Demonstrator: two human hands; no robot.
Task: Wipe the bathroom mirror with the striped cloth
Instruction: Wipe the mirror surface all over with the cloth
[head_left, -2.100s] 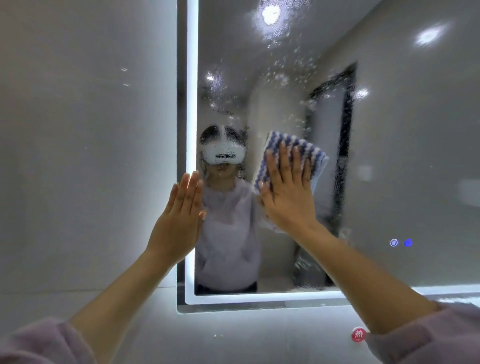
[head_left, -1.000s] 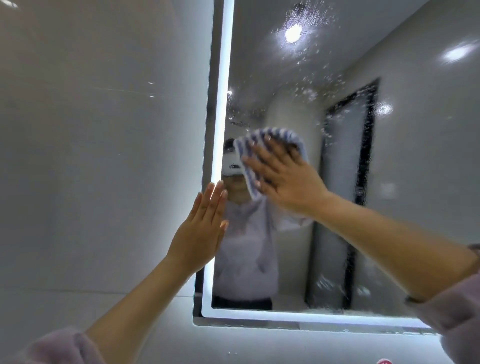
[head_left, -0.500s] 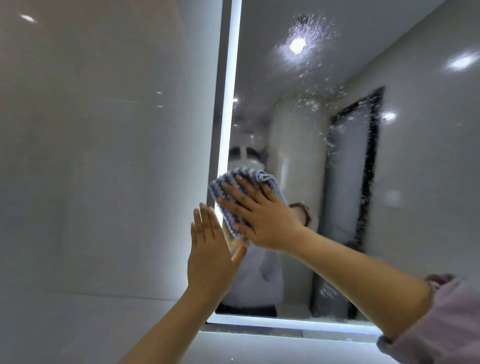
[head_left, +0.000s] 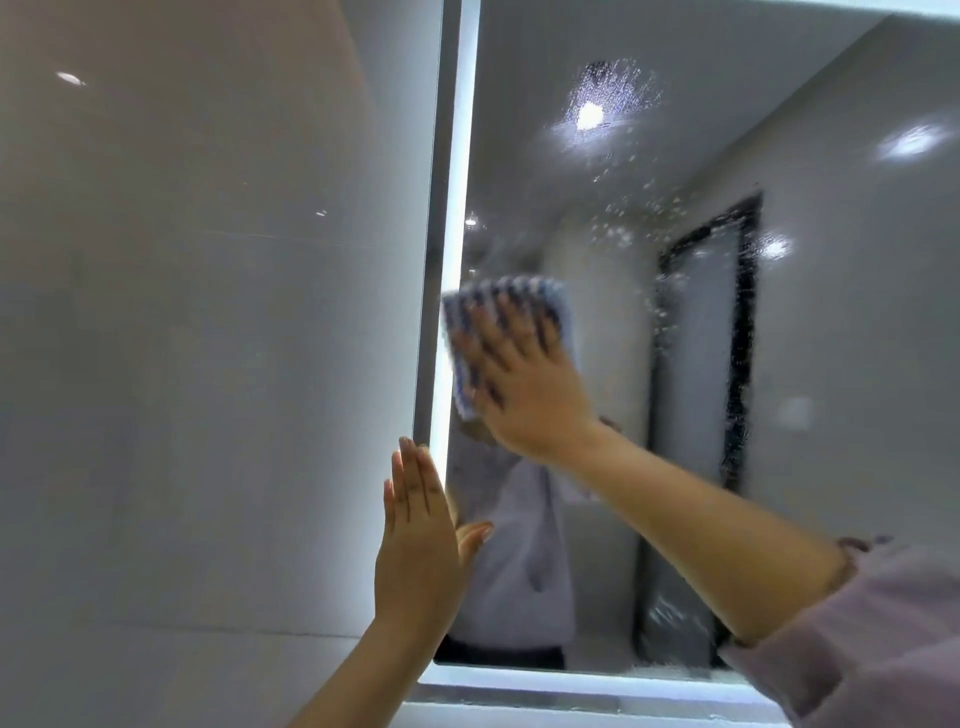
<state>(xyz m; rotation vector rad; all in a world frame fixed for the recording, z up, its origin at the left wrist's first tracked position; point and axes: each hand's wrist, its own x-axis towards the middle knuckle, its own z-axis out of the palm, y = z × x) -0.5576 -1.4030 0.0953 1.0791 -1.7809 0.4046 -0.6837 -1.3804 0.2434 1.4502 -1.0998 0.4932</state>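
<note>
Right hand (head_left: 524, 384), fingers spread flat, presses striped cloth (head_left: 511, 306) on mirror (head_left: 841, 322); left hand (head_left: 418, 540) flat, holding nothing, at mirror's lit edge.

The striped cloth (head_left: 519, 299) and the right hand (head_left: 524, 395) over it are blurred, their outlines smeared. The hand covers most of the cloth, and both hide the head of the person's reflection (head_left: 514, 551). The mirror (head_left: 831, 364) is cut off at the top and right edges, the right sleeve (head_left: 872, 634) at the lower right corner. Whether the left hand (head_left: 418, 551) touches the mirror's lit edge (head_left: 460, 208) cannot be told.
</note>
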